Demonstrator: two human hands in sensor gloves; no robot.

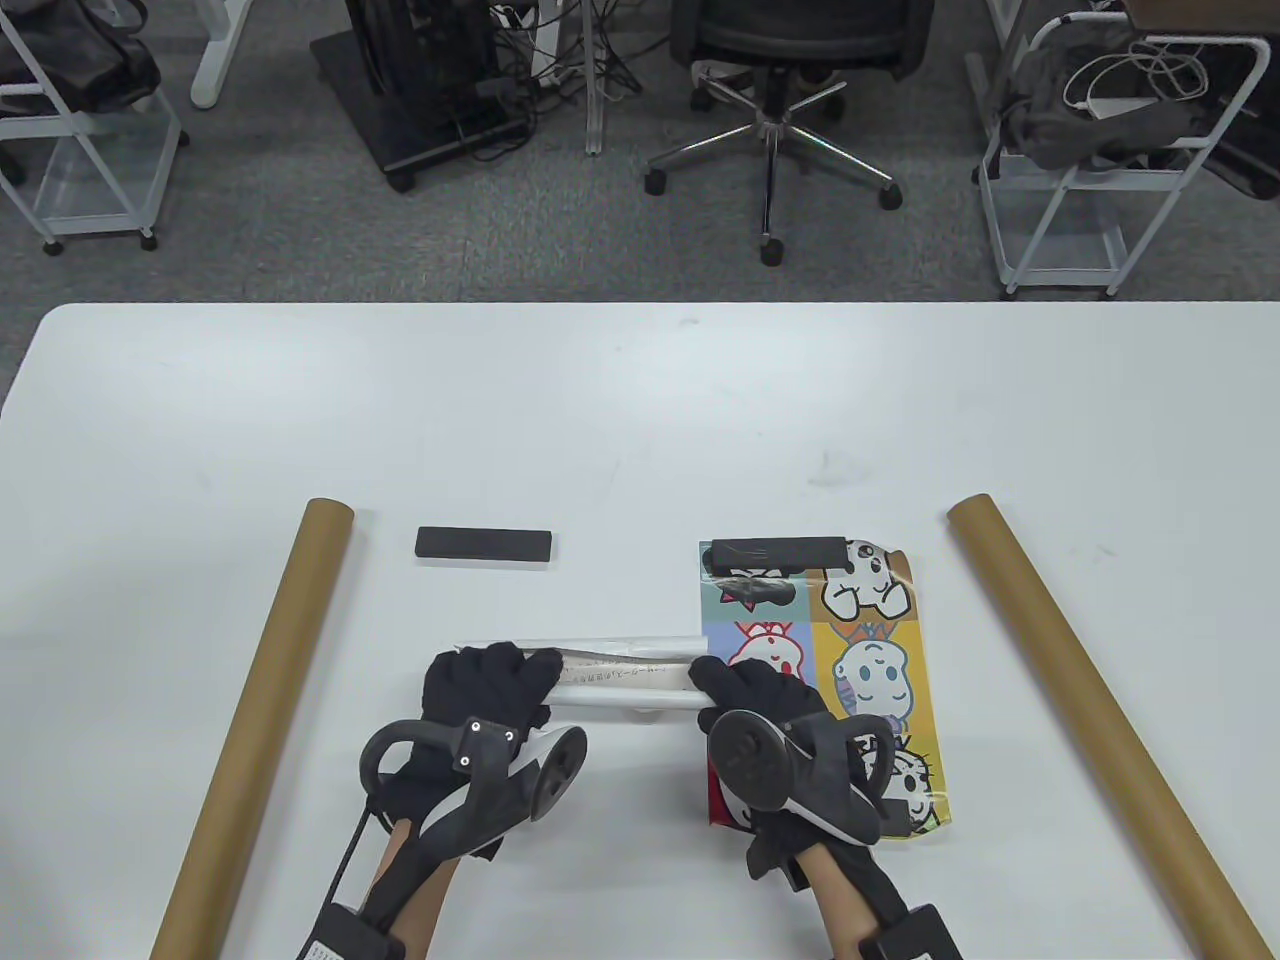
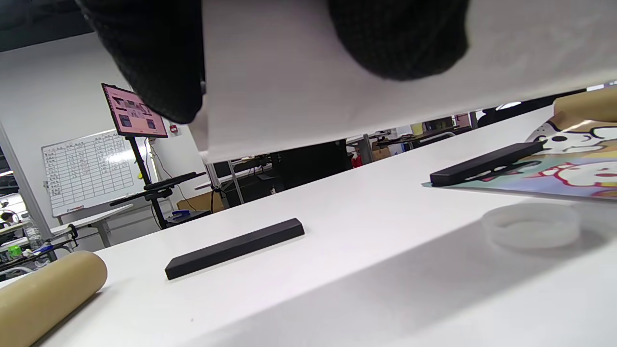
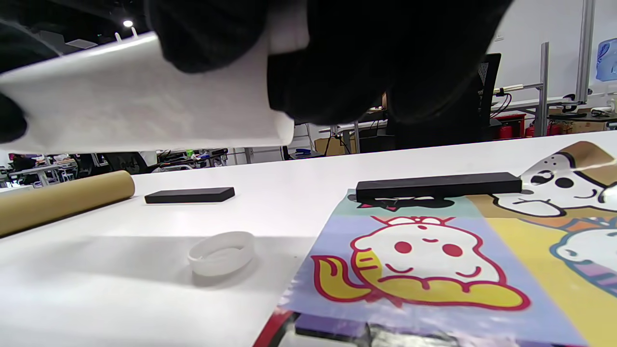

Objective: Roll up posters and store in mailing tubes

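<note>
Both hands hold a rolled white poster (image 1: 620, 675) level, off the table: the left hand (image 1: 487, 690) grips its left end, the right hand (image 1: 757, 697) its right end, fingers curled round it. Under the roll lies a clear plastic cap (image 3: 221, 252). The right hand partly hides the flat cartoon poster (image 1: 860, 660) beneath it.

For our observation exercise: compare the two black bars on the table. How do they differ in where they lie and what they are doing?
The left bar lies on the bare table, touching no paper; the right bar lies across the top edge of the flat cartoon poster, weighing it down. The left bar sits beside the left tube; the right bar is nearer the right tube. Both are flat, black, rectangular, and untouched by either hand.
</note>
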